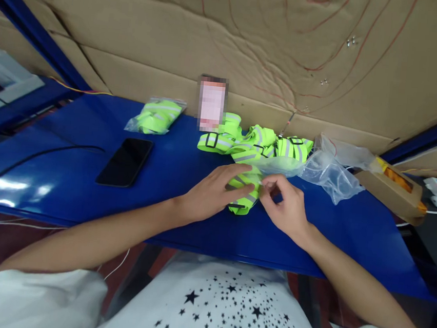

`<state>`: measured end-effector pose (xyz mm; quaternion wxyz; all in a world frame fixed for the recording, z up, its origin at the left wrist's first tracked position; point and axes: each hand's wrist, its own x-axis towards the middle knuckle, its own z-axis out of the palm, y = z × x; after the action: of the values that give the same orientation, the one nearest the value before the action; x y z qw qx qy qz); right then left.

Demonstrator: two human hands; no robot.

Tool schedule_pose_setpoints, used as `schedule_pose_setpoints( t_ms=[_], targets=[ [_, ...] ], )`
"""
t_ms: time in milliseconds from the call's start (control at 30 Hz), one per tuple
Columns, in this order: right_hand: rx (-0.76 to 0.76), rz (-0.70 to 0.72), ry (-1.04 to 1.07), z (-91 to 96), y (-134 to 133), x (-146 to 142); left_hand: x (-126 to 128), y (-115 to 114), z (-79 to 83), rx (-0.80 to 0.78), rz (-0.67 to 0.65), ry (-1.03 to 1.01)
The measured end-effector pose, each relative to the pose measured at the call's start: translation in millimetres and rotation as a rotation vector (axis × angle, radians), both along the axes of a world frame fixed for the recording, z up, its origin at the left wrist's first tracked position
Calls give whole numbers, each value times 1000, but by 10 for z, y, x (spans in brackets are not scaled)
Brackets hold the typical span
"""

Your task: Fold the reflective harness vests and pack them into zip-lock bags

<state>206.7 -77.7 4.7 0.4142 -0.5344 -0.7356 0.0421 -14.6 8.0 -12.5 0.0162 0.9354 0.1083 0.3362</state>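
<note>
A folded neon-yellow reflective strap (243,203) with grey stripes and a black buckle lies on the blue table before me. My left hand (216,189) wraps its thumb and fingers around the left side of this bundle. From the right, my right hand (282,198) pinches a thin, whitish see-through edge beside the bundle, which looks like part of a clear plastic bag (280,166). Just beyond my fingers, more reflective straps (259,139) with black buckles sit in a loose heap. How far the plastic covers the held bundle is hard to see.
A bagged reflective strap (157,117) and a black phone (125,162) lie left. A pixelated upright item (212,104) leans against the cardboard wall (146,33). Crumpled plastic bags (331,175) and a cardboard box (394,188) are right. A black cable (49,155) crosses the left side.
</note>
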Motion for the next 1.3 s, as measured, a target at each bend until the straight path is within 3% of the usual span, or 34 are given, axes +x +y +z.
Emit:
schedule_pose_setpoints(
  t_ms=[167, 300, 433, 533, 767, 900, 1000, 1133, 1200, 1300],
  targets=[
    [48, 87, -88, -30, -5, 28, 34, -7, -35, -19, -12, 19],
    [51, 71, -197, 20, 0, 37, 64, 12, -117, -40, -9, 17],
    [215, 178, -419, 97, -9, 4, 60, 24, -120, -238, -65, -44],
    [196, 288, -502, 119, -28, -31, 51, 4, -27, -415, -74, -93],
    [113, 254, -351, 174, -105, -53, 80, -124, 55, -634, -86, -323],
    [55, 186, -104, 242, -160, -72, 77, -232, 79, -783, -189, -447],
    [-49, 93, 83, 270, -160, -66, 30, -251, 185, -840, -193, -382],
    [-93, -46, 284, 239, -75, -9, -10, -147, 271, -863, -294, -220],
    [-85, -66, 348, 206, -22, 28, 4, -80, 241, -840, -254, -183],
    [-93, 22, 313, 169, 22, 63, 38, -22, 159, -841, -140, -139]
  ],
)
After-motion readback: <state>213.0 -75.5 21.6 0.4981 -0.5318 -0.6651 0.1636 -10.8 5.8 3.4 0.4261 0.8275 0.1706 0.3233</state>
